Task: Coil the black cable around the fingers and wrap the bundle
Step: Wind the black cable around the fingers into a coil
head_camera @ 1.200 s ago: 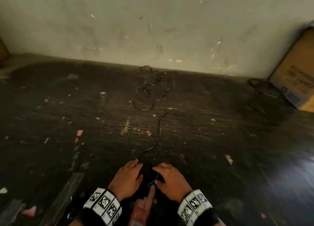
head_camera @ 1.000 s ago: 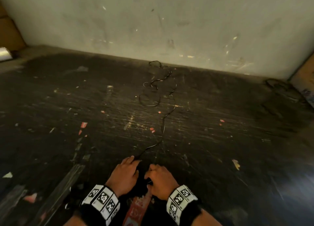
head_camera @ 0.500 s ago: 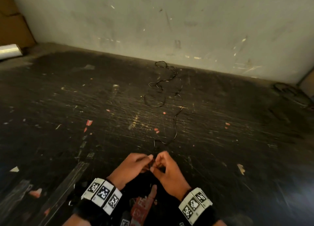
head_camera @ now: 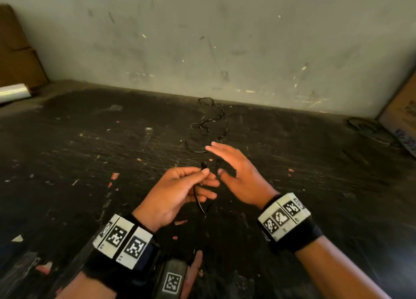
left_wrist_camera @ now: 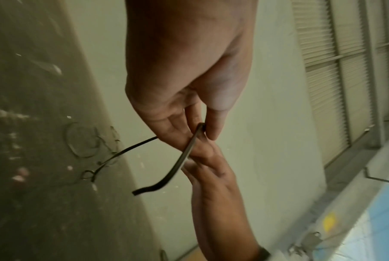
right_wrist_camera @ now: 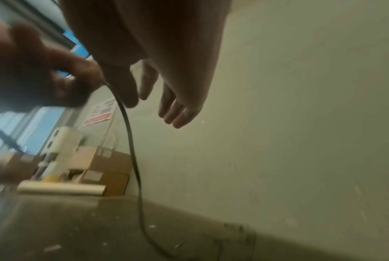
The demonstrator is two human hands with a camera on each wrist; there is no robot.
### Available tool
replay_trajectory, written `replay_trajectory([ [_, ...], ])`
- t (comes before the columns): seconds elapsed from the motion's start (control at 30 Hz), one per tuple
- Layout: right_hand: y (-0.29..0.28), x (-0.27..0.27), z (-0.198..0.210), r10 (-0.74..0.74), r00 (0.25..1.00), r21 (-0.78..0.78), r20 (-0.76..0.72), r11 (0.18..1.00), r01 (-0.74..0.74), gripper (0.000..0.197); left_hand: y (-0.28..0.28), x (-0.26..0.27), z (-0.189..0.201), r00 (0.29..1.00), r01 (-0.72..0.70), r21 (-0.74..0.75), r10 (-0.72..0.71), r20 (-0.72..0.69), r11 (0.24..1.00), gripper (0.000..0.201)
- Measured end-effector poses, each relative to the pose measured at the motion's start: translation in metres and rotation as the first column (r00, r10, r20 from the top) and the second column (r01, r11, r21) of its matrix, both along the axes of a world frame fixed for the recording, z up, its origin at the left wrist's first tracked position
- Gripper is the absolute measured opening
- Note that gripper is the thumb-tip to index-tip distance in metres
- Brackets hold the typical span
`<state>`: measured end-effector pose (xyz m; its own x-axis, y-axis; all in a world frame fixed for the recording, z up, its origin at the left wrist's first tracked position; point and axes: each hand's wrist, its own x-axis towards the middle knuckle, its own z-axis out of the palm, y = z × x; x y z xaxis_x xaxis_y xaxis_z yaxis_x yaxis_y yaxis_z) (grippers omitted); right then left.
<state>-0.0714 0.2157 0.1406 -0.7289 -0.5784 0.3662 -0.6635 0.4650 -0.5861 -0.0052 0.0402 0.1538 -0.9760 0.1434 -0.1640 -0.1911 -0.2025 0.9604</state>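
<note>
The thin black cable (head_camera: 208,124) lies on the dark scuffed worktop (head_camera: 90,163), before the pale wall (head_camera: 225,39); both hands nearer than it.

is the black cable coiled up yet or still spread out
Mostly spread out: the black cable lies in loose squiggles on the floor; the left hand pinches one end.

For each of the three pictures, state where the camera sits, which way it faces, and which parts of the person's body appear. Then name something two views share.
Head: worn on the head, facing forward and down at the dark table; shows both forearms, left hand, right hand.
Left wrist: looks along the left hand, which pinches the black cable.
Right wrist: looks along the right hand's straight fingers toward the wall.
Shared: all views show the cable.
</note>
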Motion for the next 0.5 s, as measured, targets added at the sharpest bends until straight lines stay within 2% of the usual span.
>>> replay_trajectory([
  [0.1, -0.011, -0.012, 0.014, 0.171, 0.961, 0.088, -0.219, 0.984, -0.155, 0.027, 0.006, 0.010, 0.017, 0.996, 0.084, 0.076, -0.083, -0.012, 0.994, 0.023],
  [0.13, -0.013, -0.013, 0.019, 0.190, 0.951, 0.084, -0.244, 0.981, -0.174, 0.021, 0.009, 0.014, 0.021, 0.995, 0.100, 0.110, -0.098, -0.018, 0.989, 0.024],
  [0.3, -0.005, -0.016, 0.033, 0.018, 0.983, 0.088, -0.183, 0.996, -0.002, 0.022, 0.016, 0.028, 0.032, 0.982, 0.186, 0.268, -0.168, -0.089, 0.945, 0.031],
  [0.37, -0.005, -0.014, 0.036, 0.006, 0.993, 0.109, -0.119, 0.994, 0.007, 0.020, 0.018, 0.032, 0.033, 0.974, 0.224, 0.291, -0.202, -0.106, 0.930, 0.032],
  [0.5, -0.005, -0.014, 0.041, -0.013, 0.998, 0.064, 0.055, 0.998, 0.010, 0.035, 0.023, 0.036, 0.034, 0.961, 0.274, 0.327, -0.244, -0.130, 0.904, 0.028],
])
